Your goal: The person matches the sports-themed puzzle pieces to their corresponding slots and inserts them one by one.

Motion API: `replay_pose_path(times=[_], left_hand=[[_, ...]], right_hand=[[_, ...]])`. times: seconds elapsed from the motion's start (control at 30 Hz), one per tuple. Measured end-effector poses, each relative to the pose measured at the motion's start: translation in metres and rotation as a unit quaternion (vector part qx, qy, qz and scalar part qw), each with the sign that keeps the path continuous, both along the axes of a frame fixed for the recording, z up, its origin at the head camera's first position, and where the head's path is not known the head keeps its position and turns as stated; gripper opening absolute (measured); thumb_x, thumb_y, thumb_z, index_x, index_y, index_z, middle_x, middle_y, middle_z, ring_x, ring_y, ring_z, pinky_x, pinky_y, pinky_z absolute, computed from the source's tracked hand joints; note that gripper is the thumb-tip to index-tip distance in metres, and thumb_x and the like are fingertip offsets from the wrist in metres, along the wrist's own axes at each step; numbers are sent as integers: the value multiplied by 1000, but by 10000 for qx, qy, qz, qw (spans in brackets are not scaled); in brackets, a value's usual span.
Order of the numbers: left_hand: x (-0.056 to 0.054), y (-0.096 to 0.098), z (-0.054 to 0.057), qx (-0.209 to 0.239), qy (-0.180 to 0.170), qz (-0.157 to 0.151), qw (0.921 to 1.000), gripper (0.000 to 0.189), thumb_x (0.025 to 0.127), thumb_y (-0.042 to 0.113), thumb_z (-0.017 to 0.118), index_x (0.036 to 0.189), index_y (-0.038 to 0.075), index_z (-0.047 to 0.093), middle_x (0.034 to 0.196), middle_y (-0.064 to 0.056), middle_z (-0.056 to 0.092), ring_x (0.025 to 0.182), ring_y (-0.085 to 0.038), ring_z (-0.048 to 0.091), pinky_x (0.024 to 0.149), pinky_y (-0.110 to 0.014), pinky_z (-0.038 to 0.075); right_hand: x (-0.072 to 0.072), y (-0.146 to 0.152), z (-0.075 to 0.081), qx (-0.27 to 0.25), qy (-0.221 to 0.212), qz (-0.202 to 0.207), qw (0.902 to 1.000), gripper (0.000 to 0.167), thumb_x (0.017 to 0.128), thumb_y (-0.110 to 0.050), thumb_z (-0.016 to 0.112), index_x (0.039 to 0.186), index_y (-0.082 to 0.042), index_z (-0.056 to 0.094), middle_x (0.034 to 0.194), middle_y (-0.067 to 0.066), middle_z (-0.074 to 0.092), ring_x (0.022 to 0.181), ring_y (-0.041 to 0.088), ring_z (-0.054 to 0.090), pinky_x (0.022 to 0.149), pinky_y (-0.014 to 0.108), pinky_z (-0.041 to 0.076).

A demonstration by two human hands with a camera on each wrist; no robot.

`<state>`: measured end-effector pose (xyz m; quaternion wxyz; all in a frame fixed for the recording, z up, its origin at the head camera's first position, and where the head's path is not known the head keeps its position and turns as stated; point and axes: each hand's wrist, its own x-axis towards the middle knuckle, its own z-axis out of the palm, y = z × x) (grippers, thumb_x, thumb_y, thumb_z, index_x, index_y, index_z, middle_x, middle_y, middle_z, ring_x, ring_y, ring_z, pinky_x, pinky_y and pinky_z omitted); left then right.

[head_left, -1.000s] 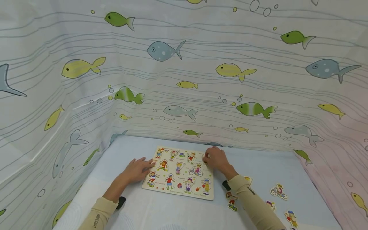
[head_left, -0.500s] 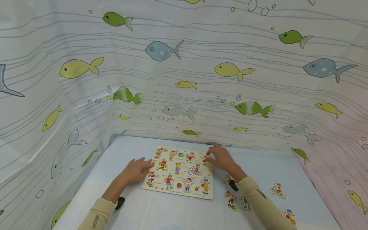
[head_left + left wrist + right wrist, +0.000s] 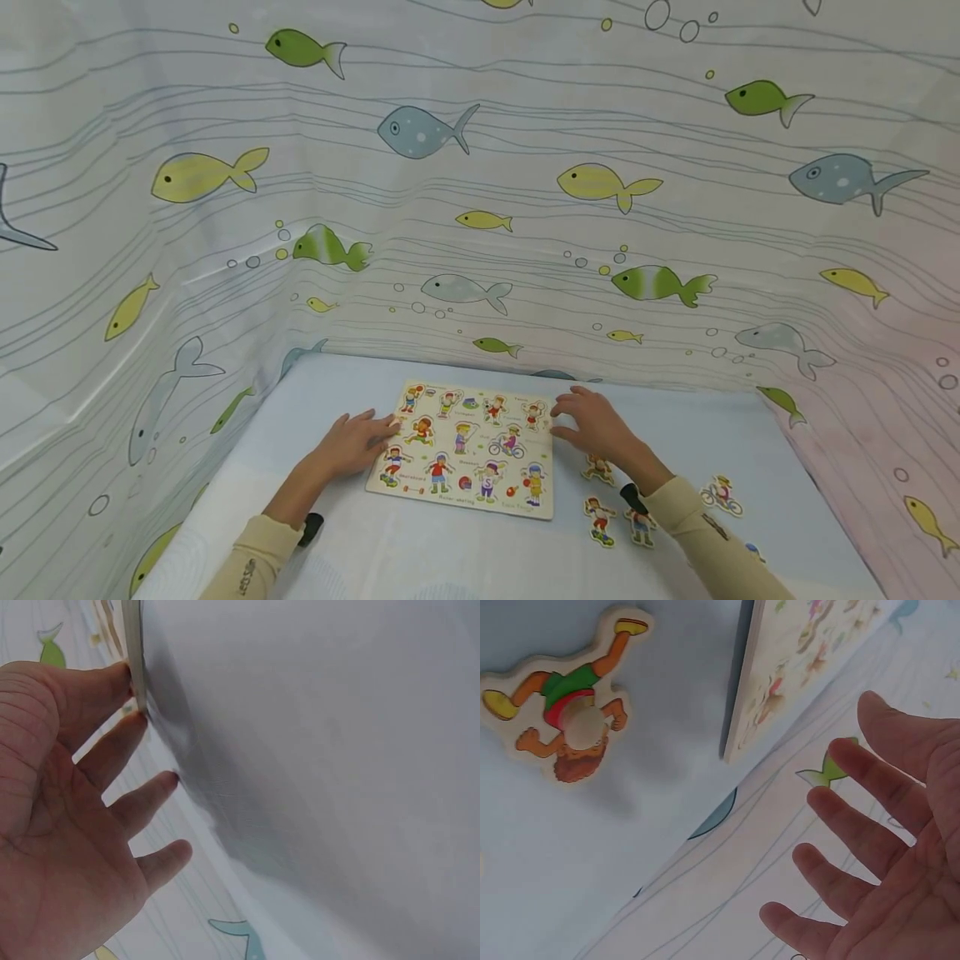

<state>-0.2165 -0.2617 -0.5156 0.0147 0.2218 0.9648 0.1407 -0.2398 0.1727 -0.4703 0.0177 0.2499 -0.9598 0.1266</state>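
Observation:
A cream wooden puzzle board with several sports figures lies on the table in the head view. My left hand rests at its left edge; in the left wrist view the thumb and index fingertips touch the board's side, the other fingers spread. My right hand hovers just off the board's right edge, fingers spread and holding nothing. A tennis player figure is at the board's upper right. Below the right hand lies a loose runner piece with a round wooden knob.
More loose pieces lie right of the board: a skateboarder, a figure in blue shorts and a cyclist. My right sleeve partly covers another piece. A fish-printed sheet rises behind the table.
My right hand has let go at the tennis player figure in the board's upper right and drawn back to the right. The left hand has stayed at the board's left edge.

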Motion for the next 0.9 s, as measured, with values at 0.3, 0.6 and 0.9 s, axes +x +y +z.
replay_pose_path(times=[0.3,0.6,0.9], left_hand=[[-1,-1,0,-1,-62,65,10000,40,95,17,64,134,11,63,141,-12,54,132,-49,41,102,-74,24],[1,-1,-1,20,-122,96,9999,39,95,17,65,133,10,64,141,-13,55,132,-49,42,102,-75,24],[1,1,0,-33,-41,85,9999,39,95,16,64,133,10,64,140,-13,55,132,-48,42,101,-74,25]], right_hand=[[13,6,-1,-22,-148,-39,9999,26,86,-28,78,107,-14,74,126,9,65,135,39,41,106,64,30],[22,20,-5,9,-263,-144,9996,25,85,-26,79,106,-13,74,126,10,65,135,39,40,107,66,28],[31,31,-13,85,-335,-118,9993,23,85,-26,79,105,-15,74,124,10,65,133,41,42,104,68,29]])
